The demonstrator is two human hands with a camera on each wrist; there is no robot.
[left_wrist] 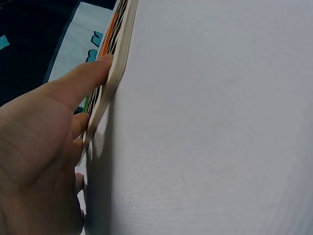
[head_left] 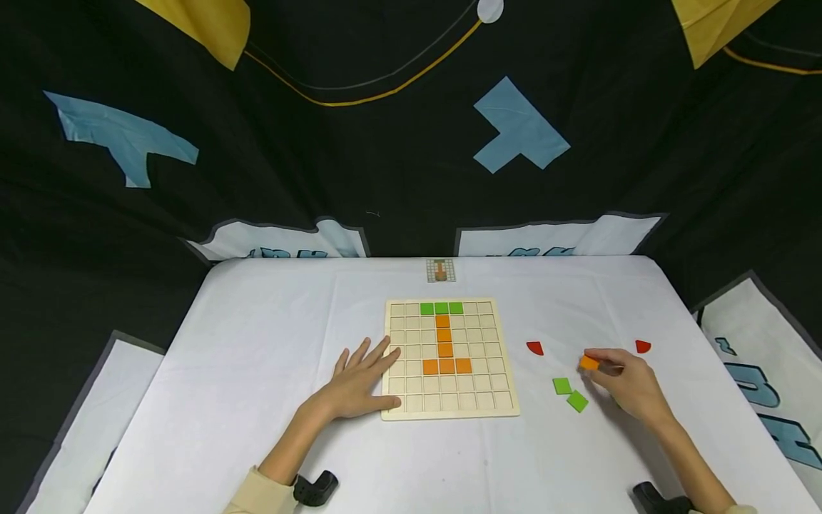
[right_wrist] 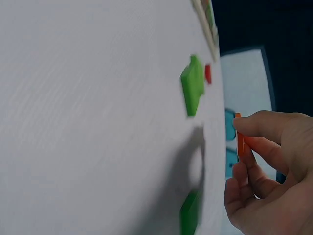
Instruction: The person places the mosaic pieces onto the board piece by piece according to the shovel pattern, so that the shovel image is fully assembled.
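Observation:
A square wooden grid board lies on the white table. In it, a row of green tiles sits at the far side, with a column of orange tiles and a crossing orange row below. My left hand rests at the board's left edge, fingers spread, thumb and fingertips on its surface. To the right of the board, my right hand pinches an orange square tile between thumb and fingers, raised above the tabletop. Two loose green tiles lie just left of that hand.
Red quarter-round pieces lie on both sides of the right hand. Another green piece shows beneath it in the right wrist view. A small patterned card lies at the table's far edge, before a dark curtain.

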